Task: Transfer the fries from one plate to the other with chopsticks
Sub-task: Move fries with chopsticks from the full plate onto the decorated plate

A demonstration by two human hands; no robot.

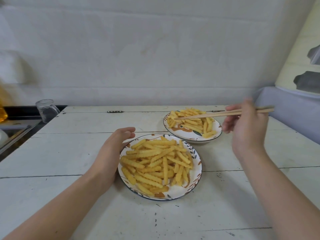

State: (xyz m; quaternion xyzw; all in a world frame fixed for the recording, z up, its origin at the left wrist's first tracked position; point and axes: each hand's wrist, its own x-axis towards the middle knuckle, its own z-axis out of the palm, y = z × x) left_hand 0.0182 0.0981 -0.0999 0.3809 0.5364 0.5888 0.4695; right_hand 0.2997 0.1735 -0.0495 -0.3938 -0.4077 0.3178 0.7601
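Two patterned white plates stand on the white wooden table. The near plate holds a big heap of crinkle-cut fries. The far plate holds a smaller heap of fries. My left hand rests against the near plate's left rim with relaxed fingers. My right hand grips a pair of wooden chopsticks. Their tips lie over the left side of the far plate's fries. Whether a fry sits between the tips, I cannot tell.
An upturned clear glass mug stands at the table's far left corner, beside a dark counter with a sink edge. A lilac-covered surface borders the table on the right. A white wall runs behind.
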